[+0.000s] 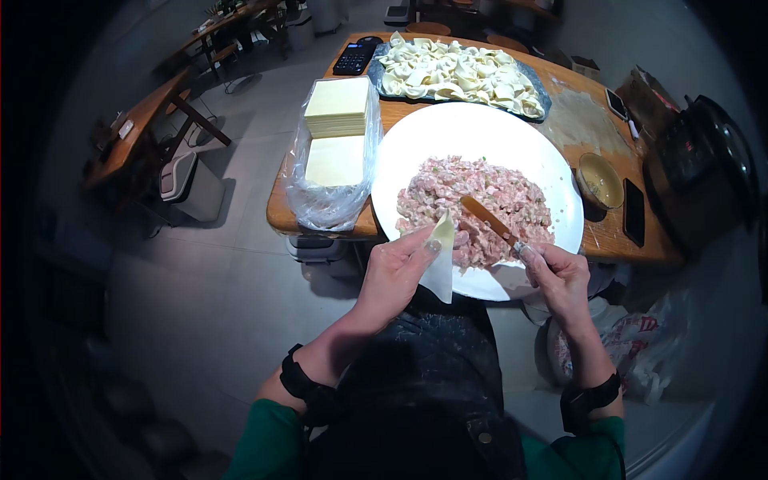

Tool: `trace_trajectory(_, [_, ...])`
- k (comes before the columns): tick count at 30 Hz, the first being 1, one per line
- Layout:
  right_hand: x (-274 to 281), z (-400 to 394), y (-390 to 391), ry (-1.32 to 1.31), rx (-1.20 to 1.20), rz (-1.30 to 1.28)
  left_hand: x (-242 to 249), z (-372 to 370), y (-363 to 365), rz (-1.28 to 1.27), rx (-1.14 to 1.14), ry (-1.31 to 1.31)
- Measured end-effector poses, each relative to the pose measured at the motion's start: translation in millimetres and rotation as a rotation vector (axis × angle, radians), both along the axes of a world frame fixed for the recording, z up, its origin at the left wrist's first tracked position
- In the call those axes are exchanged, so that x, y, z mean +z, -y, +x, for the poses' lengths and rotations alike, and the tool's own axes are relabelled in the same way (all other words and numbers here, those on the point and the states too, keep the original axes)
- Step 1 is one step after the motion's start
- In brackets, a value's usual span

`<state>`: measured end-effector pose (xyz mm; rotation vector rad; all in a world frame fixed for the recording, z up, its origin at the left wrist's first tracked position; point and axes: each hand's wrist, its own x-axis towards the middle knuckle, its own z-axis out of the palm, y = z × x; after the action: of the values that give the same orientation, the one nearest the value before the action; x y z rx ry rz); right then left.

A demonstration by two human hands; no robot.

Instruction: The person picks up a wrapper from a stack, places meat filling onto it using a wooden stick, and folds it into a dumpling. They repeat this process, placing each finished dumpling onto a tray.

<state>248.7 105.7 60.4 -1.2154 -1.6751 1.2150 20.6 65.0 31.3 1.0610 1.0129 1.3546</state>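
Observation:
Between the thumb and fingers of my left hand (400, 268) is a pale wonton wrapper (438, 276), bent and held over the near left rim of a large white plate (456, 128). My right hand (560, 280) grips a flat wooden spatula (490, 220), its blade pointing up and left above the minced meat filling (480, 192). The pink mince has green flecks and is heaped on the plate. Left of the plate, two stacks of square wrappers (336, 160) sit in a clear plastic bag. Behind it, a dark tray (538, 80) bears many folded wontons (456, 72).
On the wooden table (276, 200) a black calculator-like device (354, 58) lies back left. To the right are a small bowl (600, 180), a black phone (633, 212), another phone (616, 104) and a large black cooker (704, 168). A bin (190, 186) stands on the floor at left.

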Motion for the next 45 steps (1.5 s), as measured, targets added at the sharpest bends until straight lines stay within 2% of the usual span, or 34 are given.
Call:
trace_trajectory(1, [0.9,-0.6,2.8,-0.085,-0.053,0.032,3.1,0.1,1.5,-0.023,-0.029,0.114])
trace_trajectory(2, [1.7,-4.4,12.9,-0.110,-0.096,-0.050,5.4,1.9,3.5,-0.025,-0.027,0.118])
trace_trajectory(4, [-2.8,-27.5,34.7,-0.092,-0.041,-0.027,8.5,8.0,5.4,-0.078,-0.047,0.612])
trace_trajectory(5, [-5.5,-40.2,43.0,-0.084,0.012,-0.006,8.0,10.5,5.5,-0.080,-0.049,0.615])
trace_trajectory(8, [-21.0,-66.1,52.7,-0.351,-0.059,-0.006,5.8,16.2,6.6,-0.102,-0.194,0.979])
trace_trajectory(9, [-26.6,-68.4,53.0,-0.352,-0.062,-0.007,5.5,18.0,7.0,-0.105,-0.197,0.978])
trace_trajectory(11, [-39.5,-71.1,51.8,-0.473,-0.170,0.174,4.9,21.1,7.6,-0.109,-0.094,0.955])
trace_trajectory(13, [-39.3,-73.8,47.0,-0.496,-0.237,0.182,6.0,21.3,6.2,-0.100,-0.080,0.960])
trace_trajectory(15, [-35.9,-72.9,40.3,-0.400,-0.241,0.293,4.3,20.1,4.8,-0.027,-0.024,0.767])
trace_trajectory(16, [-34.8,-71.5,36.2,-0.398,-0.216,0.346,3.1,19.4,4.7,-0.027,-0.023,0.768])
trace_trajectory(17, [-30.0,-68.6,28.9,-0.396,-0.216,0.346,2.1,18.3,4.3,0.019,0.079,0.406])
trace_trajectory(18, [-20.7,-64.4,19.9,-0.253,-0.072,0.576,1.4,16.9,4.0,0.062,0.176,0.042])
trace_trajectory(19, [-8.1,-60.9,12.1,-0.104,0.074,0.799,6.1,10.7,3.6,0.062,0.173,0.043])
trace_trajectory(20, [9.8,-55.4,8.9,0.149,0.186,0.870,14.3,2.0,2.5,0.345,0.187,-0.439])
trace_trajectory(21, [9.7,-54.0,4.6,0.155,0.185,0.867,18.5,-2.4,2.4,0.626,0.197,-0.924])
trace_trajectory(24, [11.2,-51.7,-8.8,0.402,0.240,0.963,15.5,-0.9,0.5,0.655,0.193,-1.010])
trace_trajectory(27, [22.8,-59.5,-17.9,0.473,0.361,0.901,18.9,-11.0,-1.1,0.594,0.164,-1.069])
trace_trajectory(29, [25.3,-65.6,-36.4,0.408,0.324,0.821,24.8,-23.6,-7.4,0.656,0.258,-0.933])
trace_trajectory(32, [38.5,-69.4,-80.2,0.445,0.169,0.780,3.2,-91.8,-30.3,0.697,0.684,-0.968])
trace_trajectory(33, [40.0,-72.3,-98.5,0.425,0.109,0.781,-2.9,-115.1,-35.7,0.615,0.819,-1.039])
trace_trajectory(34, [46.4,-76.5,-115.5,0.478,0.069,0.725,-19.8,-135.8,-43.0,0.484,0.870,-1.003])
trace_trajectory(35, [47.9,-78.7,-128.4,0.475,0.062,0.734,-28.5,-143.6,-45.4,0.496,0.871,-1.003])
trace_trajectory(38, [53.3,-94.1,-176.5,0.581,0.030,0.743,-42.0,-156.9,-57.1,0.282,0.861,-1.123])
trace_trajectory(41, [63.4,-122.7,-228.1,0.645,-0.002,0.693,-35.4,-150.6,-60.7,0.273,0.901,-1.246])
trace_trajectory(45, [75.3,-172.2,-277.7,0.596,-0.105,0.659,-36.8,-153.9,-62.3,0.241,0.835,-1.275])
